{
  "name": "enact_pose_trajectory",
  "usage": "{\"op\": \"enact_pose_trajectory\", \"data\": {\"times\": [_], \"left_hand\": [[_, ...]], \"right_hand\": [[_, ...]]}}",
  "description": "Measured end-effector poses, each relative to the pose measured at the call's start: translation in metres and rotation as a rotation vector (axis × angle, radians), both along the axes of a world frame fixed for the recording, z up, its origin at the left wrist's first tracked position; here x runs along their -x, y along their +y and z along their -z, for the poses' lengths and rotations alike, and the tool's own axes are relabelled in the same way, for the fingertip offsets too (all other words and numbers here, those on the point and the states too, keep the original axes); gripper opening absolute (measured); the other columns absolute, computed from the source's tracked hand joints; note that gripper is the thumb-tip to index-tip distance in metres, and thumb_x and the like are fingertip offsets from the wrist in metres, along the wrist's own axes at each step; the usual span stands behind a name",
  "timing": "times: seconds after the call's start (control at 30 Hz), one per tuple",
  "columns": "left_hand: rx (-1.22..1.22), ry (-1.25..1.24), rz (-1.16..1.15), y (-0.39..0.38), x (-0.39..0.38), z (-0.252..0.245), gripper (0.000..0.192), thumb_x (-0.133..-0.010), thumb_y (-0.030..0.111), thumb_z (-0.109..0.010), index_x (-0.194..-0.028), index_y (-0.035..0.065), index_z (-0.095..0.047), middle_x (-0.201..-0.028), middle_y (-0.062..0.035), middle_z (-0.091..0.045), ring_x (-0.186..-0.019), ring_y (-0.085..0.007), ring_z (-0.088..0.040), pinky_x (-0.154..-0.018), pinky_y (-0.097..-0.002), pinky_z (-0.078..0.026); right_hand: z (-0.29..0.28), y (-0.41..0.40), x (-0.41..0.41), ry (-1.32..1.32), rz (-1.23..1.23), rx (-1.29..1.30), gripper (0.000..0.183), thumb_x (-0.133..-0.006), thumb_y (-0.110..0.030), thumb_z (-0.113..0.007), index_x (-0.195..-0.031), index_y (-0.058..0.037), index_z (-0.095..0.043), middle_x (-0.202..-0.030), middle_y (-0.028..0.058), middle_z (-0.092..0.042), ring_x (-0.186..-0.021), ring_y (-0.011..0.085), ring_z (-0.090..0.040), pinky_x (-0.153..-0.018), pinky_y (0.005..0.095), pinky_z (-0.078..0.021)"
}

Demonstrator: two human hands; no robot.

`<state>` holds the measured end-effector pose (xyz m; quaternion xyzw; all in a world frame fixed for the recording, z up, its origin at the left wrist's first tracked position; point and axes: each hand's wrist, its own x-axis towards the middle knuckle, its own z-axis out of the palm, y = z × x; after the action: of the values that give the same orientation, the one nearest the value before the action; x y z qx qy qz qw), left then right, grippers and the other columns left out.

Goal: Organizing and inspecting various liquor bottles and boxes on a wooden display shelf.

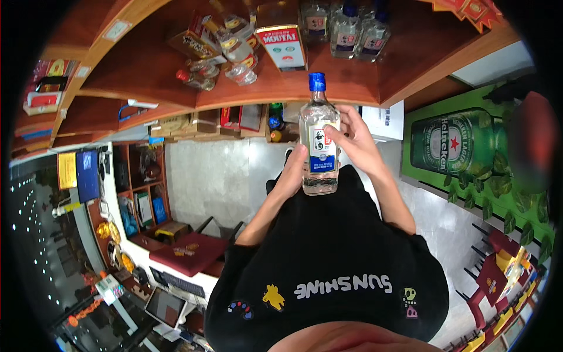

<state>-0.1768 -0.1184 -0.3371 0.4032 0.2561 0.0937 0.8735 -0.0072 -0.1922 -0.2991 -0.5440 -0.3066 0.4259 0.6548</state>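
A clear glass liquor bottle [319,149] with a blue cap and a white and blue label stands upright before my chest, at the front edge of a wooden shelf. My right hand [354,141] grips its upper right side, the thumb on the label. On its lower left side lies my left hand [294,171], its fingers partly hidden behind the glass. Behind the bottle, the wooden shelf [272,90] holds a white and red Moutai box [282,48]. Several blue-capped bottles [345,37] stand at the shelf's right. Small clear bottles [200,79] and other bottles are at its left.
Cartons [382,121] and an open box with bottles [276,125] sit below the shelf. A green panel [462,145] with leafy vines is on the right. At left are a counter [140,255], a dark red chair [191,253] and a shelf unit [140,189].
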Motion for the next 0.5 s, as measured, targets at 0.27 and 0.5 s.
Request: {"op": "enact_pose_trajectory", "data": {"times": [0.27,0.5], "left_hand": [[-0.967,-0.017,0.052,0.068,-0.065,-0.009,0.058,-0.094,0.027,-0.064,-0.136,-0.0047,-0.039,-0.124,-0.0261,-0.058,-0.119,-0.0365,-0.057,-0.102,-0.0430,-0.042],[-1.268,0.062,-0.090,0.114,-0.139,0.015,0.061,-0.090,0.020,-0.065,-0.138,-0.0047,-0.037,-0.121,-0.0329,-0.057,-0.110,-0.0504,-0.056,-0.090,-0.0528,-0.047]], "right_hand": [[-0.002,0.029,-0.031,-0.346,0.265,0.048,0.054,-0.088,-0.012,-0.073,-0.131,0.0011,-0.044,-0.114,0.0141,-0.062,-0.102,0.0195,-0.062,-0.087,0.0316,-0.0521],[0.002,0.076,-0.075,-0.573,0.370,0.022,0.057,-0.085,0.006,-0.066,-0.134,0.0032,-0.038,-0.123,0.0228,-0.059,-0.115,0.0281,-0.061,-0.096,0.0381,-0.0528]]}}
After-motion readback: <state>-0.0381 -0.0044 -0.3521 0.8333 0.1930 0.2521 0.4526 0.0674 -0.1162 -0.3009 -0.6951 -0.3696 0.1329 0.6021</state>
